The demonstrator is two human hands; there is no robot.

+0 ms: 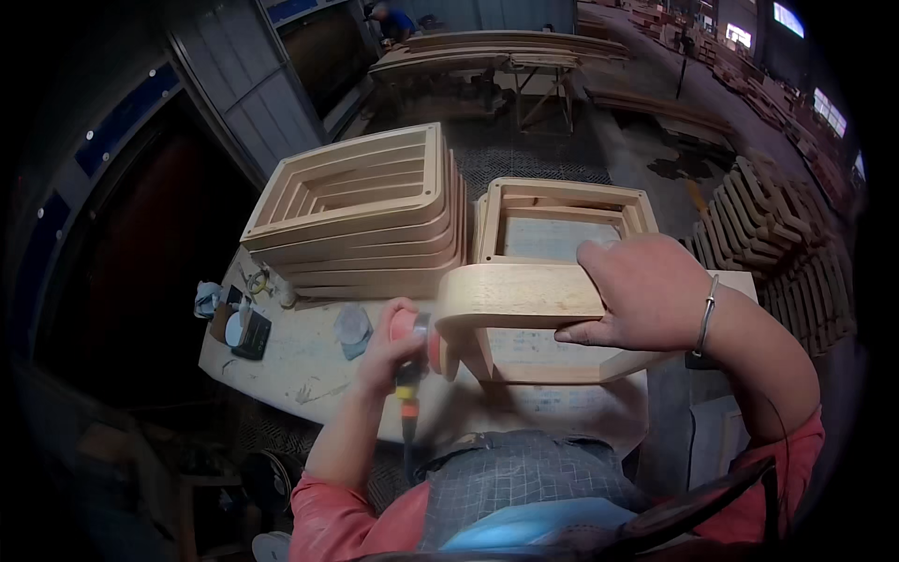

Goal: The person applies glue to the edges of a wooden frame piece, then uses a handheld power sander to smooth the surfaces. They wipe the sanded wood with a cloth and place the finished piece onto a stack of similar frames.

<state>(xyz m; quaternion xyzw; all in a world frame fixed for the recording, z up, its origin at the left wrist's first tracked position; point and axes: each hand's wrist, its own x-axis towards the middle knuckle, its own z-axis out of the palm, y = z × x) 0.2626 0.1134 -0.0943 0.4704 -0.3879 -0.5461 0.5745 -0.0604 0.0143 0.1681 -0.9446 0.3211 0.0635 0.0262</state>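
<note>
My left hand (376,358) is closed round a small red handheld sander (406,324), with a yellow-and-orange fitting and a dark hose hanging below it. The sander's round pad is against the rounded left end of a pale wooden frame (520,292), or so close that no gap shows. My right hand (651,286), with a bangle at the wrist, grips the frame's top rail, thumb on the near side and fingers over the far side. The frame stands tilted on its edge over the worktable (318,384). A round disc-like pad (353,325) lies left of the sander.
Behind the work stand a tall stack of wooden frames (356,239) and a lower stack (571,192). Small containers (248,332) sit at the table's left edge. More curved wooden parts (768,225) are piled at right. A person (391,23) is far back.
</note>
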